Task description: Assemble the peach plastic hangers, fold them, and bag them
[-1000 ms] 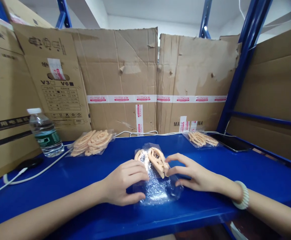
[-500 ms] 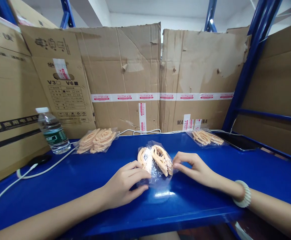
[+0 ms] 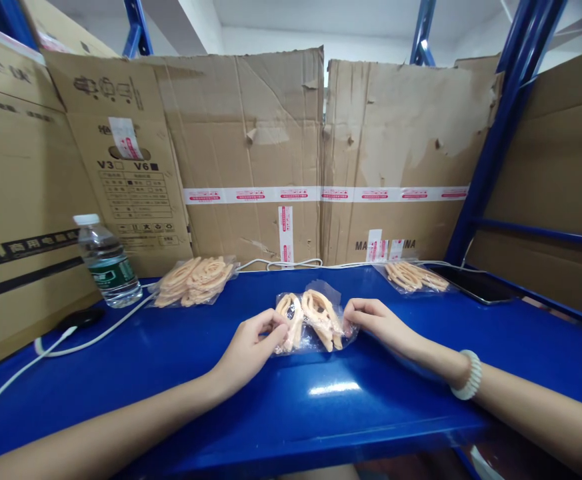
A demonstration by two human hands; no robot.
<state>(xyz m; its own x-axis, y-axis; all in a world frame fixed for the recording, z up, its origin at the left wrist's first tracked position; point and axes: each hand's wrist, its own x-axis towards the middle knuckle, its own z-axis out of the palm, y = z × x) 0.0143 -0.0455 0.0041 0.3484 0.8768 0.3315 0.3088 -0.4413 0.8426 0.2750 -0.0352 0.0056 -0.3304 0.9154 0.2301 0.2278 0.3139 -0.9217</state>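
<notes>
A clear plastic bag (image 3: pixel 313 341) with two peach-coloured looped pieces inside lies in the middle of the blue shelf top (image 3: pixel 211 433). What the pieces are I cannot tell. My left hand (image 3: pixel 255 343) pinches the bag's left side, thumb and forefinger together, covering part of the left piece. On the opposite side, my right hand (image 3: pixel 371 319) has its fingertips closed on the bag's right edge. A pale beaded bracelet (image 3: pixel 469 375) circles my right wrist.
Similar peach pieces in clear bags lie at back left (image 3: pixel 193 281) and back right (image 3: pixel 415 275). A water bottle (image 3: pixel 108 267), a black puck-shaped device (image 3: pixel 81 319) and a white cable (image 3: pixel 121 327) are at left. A phone (image 3: pixel 475 285) lies back right. Cardboard (image 3: pixel 251 147) stands behind.
My left hand has moved up and its fingers have closed on the bag's left side. The bag's near edge has shifted away from me. My right hand stays at the right edge.
</notes>
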